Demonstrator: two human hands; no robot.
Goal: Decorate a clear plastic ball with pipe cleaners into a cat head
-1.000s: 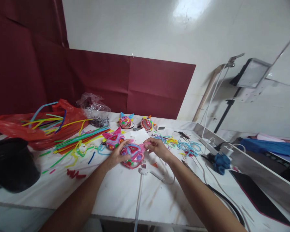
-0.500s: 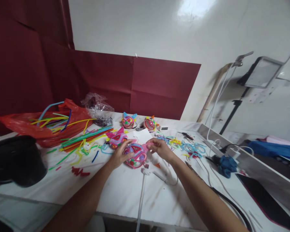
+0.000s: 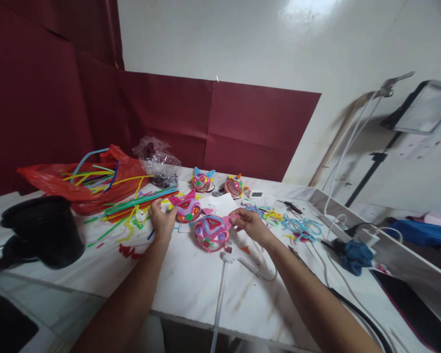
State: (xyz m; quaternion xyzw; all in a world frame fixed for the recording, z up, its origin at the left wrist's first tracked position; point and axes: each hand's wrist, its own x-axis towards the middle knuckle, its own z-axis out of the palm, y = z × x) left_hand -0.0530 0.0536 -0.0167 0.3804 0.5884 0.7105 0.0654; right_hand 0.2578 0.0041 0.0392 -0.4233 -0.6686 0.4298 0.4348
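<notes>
My right hand (image 3: 253, 225) pinches the pink pointed end of a round ornament (image 3: 212, 235) covered in pink, lilac and red pipe cleaners. This ornament rests on the white table. To its left, my left hand (image 3: 162, 220) has its thumb and fingers apart and holds nothing. The thumb is close to a second pink ornament (image 3: 187, 210) with pointed tips; whether they touch I cannot tell. Just below the first ornament lies a white hot glue gun (image 3: 255, 267) with a clear glue stick (image 3: 219, 296) running toward the table edge.
A red plastic bag (image 3: 91, 191) and a bundle of pipe cleaners (image 3: 139, 203) lie left, behind a black container (image 3: 46, 233). Two more ornaments (image 3: 202, 180) stand at the back. Blue pipe-cleaner coils (image 3: 301, 226), cables and a dark tablet-like slab (image 3: 411, 304) are on the right.
My left hand has let go of the round ornament and moved left, beside the second pink one. My right hand keeps its pinch on the pink end. The view has shifted slightly.
</notes>
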